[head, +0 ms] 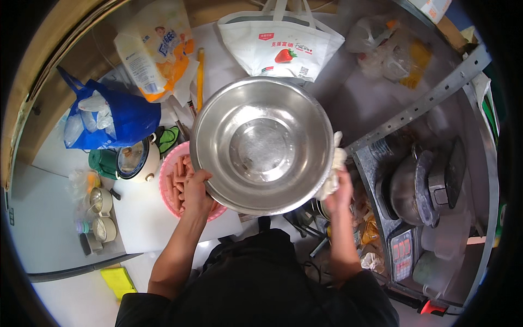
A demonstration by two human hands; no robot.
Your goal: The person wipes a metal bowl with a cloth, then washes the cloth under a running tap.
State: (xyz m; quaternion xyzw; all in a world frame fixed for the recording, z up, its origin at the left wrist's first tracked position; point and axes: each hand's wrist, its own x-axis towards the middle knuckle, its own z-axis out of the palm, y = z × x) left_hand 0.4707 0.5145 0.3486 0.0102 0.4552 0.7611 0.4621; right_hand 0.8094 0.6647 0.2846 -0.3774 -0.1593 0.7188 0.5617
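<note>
A wide stainless steel basin (pixel 261 147) is held up in front of me, its hollow facing me, with nothing inside. My left hand (pixel 197 191) grips its rim at the lower left. On the right side, my right hand (pixel 340 188) presses a crumpled whitish cloth (pixel 331 180) against the outside of the basin; part of the cloth is hidden behind it. Below the basin and my left hand stands a pink plastic basket (pixel 164 186) full of sausage-like pink sticks (pixel 176 180). The basin covers the basket's right part.
On the left table (pixel 143 220) are a lidded cream pot (pixel 137 161), a blue bag (pixel 118 114) and small pots (pixel 102 202). A white tote bag (pixel 282 45) stands at the back. The right metal shelf (pixel 421 104) holds a steel pot (pixel 408 190) and a digital scale (pixel 401 255).
</note>
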